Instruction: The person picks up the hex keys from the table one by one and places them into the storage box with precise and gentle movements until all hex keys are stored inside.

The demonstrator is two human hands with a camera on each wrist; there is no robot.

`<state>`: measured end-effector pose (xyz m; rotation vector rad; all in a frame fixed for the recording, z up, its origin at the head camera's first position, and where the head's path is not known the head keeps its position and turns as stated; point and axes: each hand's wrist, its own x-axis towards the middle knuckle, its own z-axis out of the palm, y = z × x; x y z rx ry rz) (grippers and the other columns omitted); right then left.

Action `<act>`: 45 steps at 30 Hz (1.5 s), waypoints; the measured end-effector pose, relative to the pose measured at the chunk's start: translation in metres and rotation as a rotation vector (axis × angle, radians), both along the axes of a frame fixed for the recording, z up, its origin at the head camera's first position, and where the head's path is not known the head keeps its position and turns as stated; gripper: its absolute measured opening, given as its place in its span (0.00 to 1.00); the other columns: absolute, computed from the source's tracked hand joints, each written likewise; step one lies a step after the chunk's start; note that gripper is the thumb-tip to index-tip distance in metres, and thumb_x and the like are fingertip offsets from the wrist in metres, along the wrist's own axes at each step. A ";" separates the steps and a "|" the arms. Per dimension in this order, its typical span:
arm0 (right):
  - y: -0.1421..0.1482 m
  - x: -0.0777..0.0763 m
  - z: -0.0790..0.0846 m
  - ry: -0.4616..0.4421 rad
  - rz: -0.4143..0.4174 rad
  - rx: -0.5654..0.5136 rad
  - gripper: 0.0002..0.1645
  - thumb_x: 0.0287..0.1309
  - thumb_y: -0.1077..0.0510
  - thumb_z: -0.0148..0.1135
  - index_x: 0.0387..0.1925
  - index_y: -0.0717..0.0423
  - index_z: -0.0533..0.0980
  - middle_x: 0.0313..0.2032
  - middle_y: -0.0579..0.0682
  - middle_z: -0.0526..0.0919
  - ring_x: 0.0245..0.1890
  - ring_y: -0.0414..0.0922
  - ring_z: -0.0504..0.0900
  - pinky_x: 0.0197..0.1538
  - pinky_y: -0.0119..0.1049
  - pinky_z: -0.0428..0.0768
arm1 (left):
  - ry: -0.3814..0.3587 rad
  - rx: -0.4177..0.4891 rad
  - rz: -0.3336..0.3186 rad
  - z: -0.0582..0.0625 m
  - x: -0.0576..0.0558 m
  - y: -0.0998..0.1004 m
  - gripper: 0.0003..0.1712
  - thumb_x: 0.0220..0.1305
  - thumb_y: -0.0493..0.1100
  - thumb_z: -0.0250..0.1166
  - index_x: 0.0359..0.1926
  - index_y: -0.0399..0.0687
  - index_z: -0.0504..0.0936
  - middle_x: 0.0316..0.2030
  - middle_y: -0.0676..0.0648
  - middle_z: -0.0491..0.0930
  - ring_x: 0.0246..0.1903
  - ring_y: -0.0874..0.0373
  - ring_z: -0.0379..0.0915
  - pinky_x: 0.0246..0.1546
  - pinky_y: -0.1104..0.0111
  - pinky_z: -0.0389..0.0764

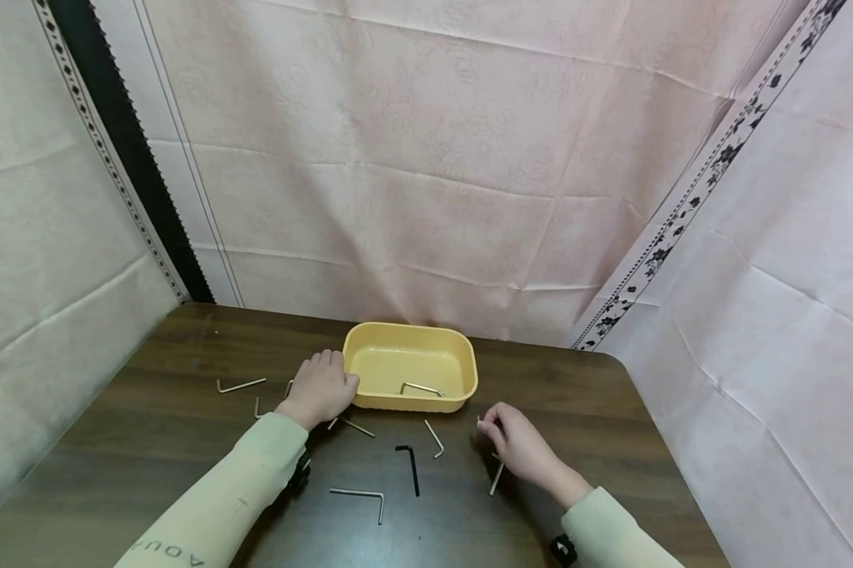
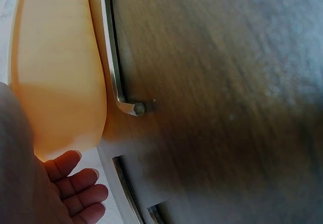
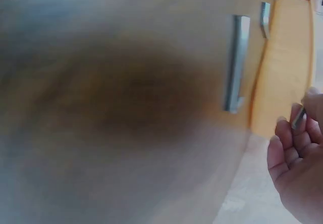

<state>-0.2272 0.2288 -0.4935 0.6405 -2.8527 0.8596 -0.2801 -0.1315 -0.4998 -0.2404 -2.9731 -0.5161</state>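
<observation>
My left hand (image 1: 319, 386) is at the left end of a yellow plastic tray (image 1: 409, 404), its thumb at the rim and fingers outside. In the left wrist view, the loosely bent fingers (image 2: 83, 191) show beside the tray's end. An L-shaped hex key (image 1: 423, 389) lies inside the tray. Off the tray's right front corner, my right hand (image 1: 518, 442) pinches a small metal hex key (image 3: 299, 118) between thumb and fingers. Most of this key is hidden by the hand. Just below that hand, another silver hex key (image 1: 496, 479) lies on the table.
Several hex keys are scattered on the brown wooden table (image 1: 206, 489): a black one (image 1: 413, 469), a large silver one (image 1: 358, 494) near the front, a short one (image 1: 434, 438) before the tray, and one (image 1: 241, 386) at far left. Pale cloth (image 1: 426, 158) hangs behind the table.
</observation>
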 end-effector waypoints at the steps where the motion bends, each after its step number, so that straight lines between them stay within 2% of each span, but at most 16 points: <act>1: -0.002 -0.002 0.003 0.012 -0.009 -0.014 0.08 0.64 0.57 0.61 0.29 0.47 0.71 0.27 0.39 0.71 0.30 0.38 0.70 0.38 0.36 0.72 | -0.003 0.001 0.002 0.000 0.000 0.000 0.21 0.65 0.48 0.47 0.46 0.33 0.71 0.38 0.40 0.68 0.39 0.45 0.63 0.46 0.50 0.66; 5: -0.008 -0.009 0.016 0.043 -0.017 -0.060 0.07 0.65 0.57 0.60 0.31 0.48 0.71 0.28 0.40 0.71 0.31 0.40 0.70 0.37 0.37 0.72 | -0.018 0.002 0.005 0.001 0.001 -0.002 0.21 0.65 0.48 0.47 0.46 0.33 0.70 0.38 0.40 0.68 0.39 0.46 0.63 0.46 0.50 0.65; 11: -0.021 -0.022 0.033 0.043 -0.007 -0.101 0.06 0.66 0.56 0.59 0.32 0.50 0.71 0.29 0.43 0.71 0.29 0.40 0.70 0.35 0.36 0.72 | -0.016 0.000 0.001 0.002 0.001 -0.003 0.22 0.65 0.49 0.47 0.47 0.33 0.70 0.39 0.40 0.68 0.39 0.46 0.63 0.47 0.50 0.65; 17: -0.040 -0.033 0.040 0.033 -0.007 -0.116 0.06 0.66 0.56 0.59 0.32 0.51 0.71 0.28 0.44 0.72 0.28 0.41 0.70 0.33 0.36 0.72 | -0.012 0.002 -0.005 0.001 0.000 -0.002 0.21 0.65 0.49 0.46 0.47 0.34 0.71 0.40 0.41 0.68 0.39 0.46 0.63 0.47 0.50 0.65; 25: -0.082 -0.045 0.043 0.019 0.053 -0.110 0.09 0.67 0.54 0.56 0.31 0.52 0.71 0.26 0.44 0.71 0.26 0.40 0.70 0.33 0.36 0.72 | -0.009 -0.002 -0.004 0.001 0.001 -0.001 0.20 0.65 0.48 0.47 0.45 0.34 0.71 0.38 0.41 0.69 0.39 0.45 0.64 0.47 0.51 0.66; 30: -0.101 -0.056 0.042 0.014 0.090 -0.067 0.10 0.68 0.54 0.55 0.30 0.52 0.71 0.26 0.44 0.72 0.25 0.39 0.70 0.33 0.35 0.72 | -0.016 -0.008 -0.012 0.000 0.002 0.000 0.20 0.65 0.48 0.46 0.45 0.35 0.71 0.38 0.41 0.68 0.39 0.46 0.64 0.46 0.51 0.66; 37: -0.111 -0.074 0.033 -0.060 0.068 -0.006 0.12 0.68 0.55 0.56 0.27 0.54 0.71 0.22 0.45 0.70 0.22 0.40 0.69 0.31 0.35 0.70 | -0.014 -0.011 -0.008 -0.001 0.002 0.000 0.21 0.65 0.49 0.47 0.47 0.34 0.71 0.39 0.40 0.69 0.40 0.45 0.64 0.47 0.50 0.66; 41: -0.109 -0.085 0.024 -0.085 0.047 -0.001 0.12 0.68 0.56 0.56 0.28 0.55 0.71 0.23 0.45 0.71 0.23 0.41 0.70 0.32 0.36 0.71 | -0.017 -0.006 -0.010 0.000 0.001 0.000 0.21 0.65 0.49 0.47 0.47 0.34 0.71 0.39 0.41 0.69 0.40 0.45 0.64 0.48 0.50 0.66; 45: -0.109 -0.090 0.020 -0.131 0.009 -0.010 0.11 0.68 0.55 0.56 0.29 0.54 0.71 0.24 0.46 0.73 0.24 0.42 0.71 0.33 0.36 0.72 | -0.018 -0.002 -0.005 0.001 0.002 0.000 0.22 0.65 0.49 0.47 0.47 0.33 0.71 0.39 0.41 0.69 0.40 0.45 0.64 0.48 0.50 0.65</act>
